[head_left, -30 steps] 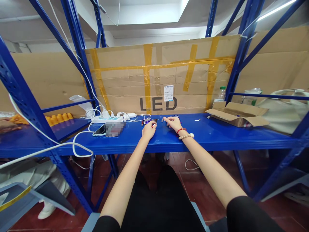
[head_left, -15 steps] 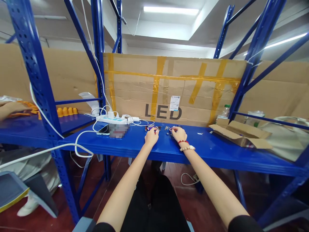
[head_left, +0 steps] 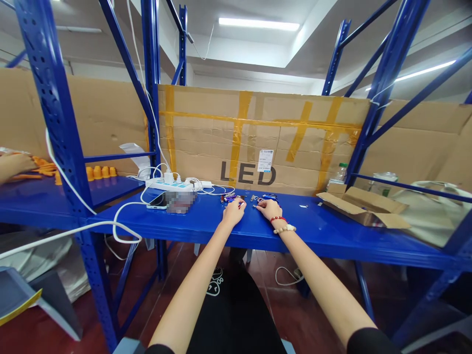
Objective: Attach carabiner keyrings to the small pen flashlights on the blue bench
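Observation:
My left hand [head_left: 233, 212] is closed at the middle of the blue tabletop, with a small reddish bit showing at its fingertips; its kind cannot be made out. Just beyond it lies a little heap of shiny purple and red pieces [head_left: 227, 197]. My right hand [head_left: 270, 210], with beaded bracelets at the wrist, has its fingers together and low on the table. A tiny metallic piece shows at those fingertips. Behind that hand sits a second cluster of small blue and silver items [head_left: 271, 197]. My palms hide parts of both clusters.
A white power strip [head_left: 171, 185], cables and a phone [head_left: 158, 201] lie on the left. An open cardboard box [head_left: 363, 206] and a cloth bag [head_left: 424, 211] stand on the right. Cardboard [head_left: 206, 132] walls the back. Another person's hand [head_left: 16, 164] is beside orange items at far left.
My right hand has drawn slightly nearer and its fingertips have moved left, uncovering more of the blue items. My left hand has shifted a little right. The view has tilted slightly.

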Tool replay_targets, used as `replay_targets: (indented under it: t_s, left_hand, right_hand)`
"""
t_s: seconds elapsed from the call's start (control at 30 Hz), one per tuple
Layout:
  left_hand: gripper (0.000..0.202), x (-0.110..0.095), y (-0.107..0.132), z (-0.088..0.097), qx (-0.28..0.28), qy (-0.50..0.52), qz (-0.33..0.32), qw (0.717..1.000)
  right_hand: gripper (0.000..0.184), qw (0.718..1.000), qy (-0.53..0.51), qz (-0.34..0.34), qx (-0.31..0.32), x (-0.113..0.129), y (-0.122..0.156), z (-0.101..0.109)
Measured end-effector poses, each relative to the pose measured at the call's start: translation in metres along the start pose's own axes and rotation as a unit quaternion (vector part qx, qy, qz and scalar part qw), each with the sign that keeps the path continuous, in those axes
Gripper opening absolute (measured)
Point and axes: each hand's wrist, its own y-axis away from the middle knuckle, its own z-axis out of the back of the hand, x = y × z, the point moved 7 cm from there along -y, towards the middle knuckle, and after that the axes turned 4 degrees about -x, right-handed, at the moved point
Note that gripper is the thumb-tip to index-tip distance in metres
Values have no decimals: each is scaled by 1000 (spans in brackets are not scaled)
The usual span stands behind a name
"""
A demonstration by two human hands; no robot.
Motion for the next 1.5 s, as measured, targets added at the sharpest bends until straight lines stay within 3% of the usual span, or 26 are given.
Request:
replay_targets:
  t_s: [0.37,0.6,0.93,1.23,1.5]
  left_hand:
    - [22,-8,1,-7,56,-22,-34,998]
    - [21,-7,0,-9,58,-31,-35,997]
    - [22,-6,-2,-10,57,-36,-44,997]
    - [23,-6,-2,-10,57,-37,-46,997]
    - [23,-6,-4,-12,54,-32,-67,996]
  right_hand:
    - [15,1000,-14,16,-1,2,-1,-4]
    - [31,999,14,20,-31,3,-3,2]
    - [20,999,23,39,11,6,-2,-3]
    - [26,999,19,-35,-24,-5,-1,5]
    - [21,998,17,-57,-24,-7,1,6]
